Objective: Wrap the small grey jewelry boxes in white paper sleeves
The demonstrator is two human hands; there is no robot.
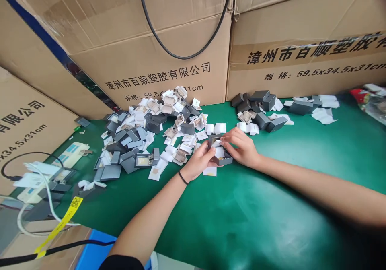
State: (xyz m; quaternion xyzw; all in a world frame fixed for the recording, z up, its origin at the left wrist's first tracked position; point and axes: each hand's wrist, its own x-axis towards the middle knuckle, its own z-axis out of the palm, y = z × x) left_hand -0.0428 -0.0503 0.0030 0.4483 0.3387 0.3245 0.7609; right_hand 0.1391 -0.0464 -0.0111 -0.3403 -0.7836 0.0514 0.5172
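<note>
On green table (271, 205), left hand (199, 161) and right hand (241, 147) grip small grey box (221, 155) (open).

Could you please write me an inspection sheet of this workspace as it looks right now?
Surface: green mat, mostly bare near the camera.
Job's things: small grey box with a white insert, held open by both hands.
Clutter: heap of grey boxes and white inserts; smaller pile to the right.
Grippers: left hand and right hand both grip the box.
Cables: black cable loop over the cartons; white cables at left.
Surroundings: printed cardboard cartons behind.
</note>
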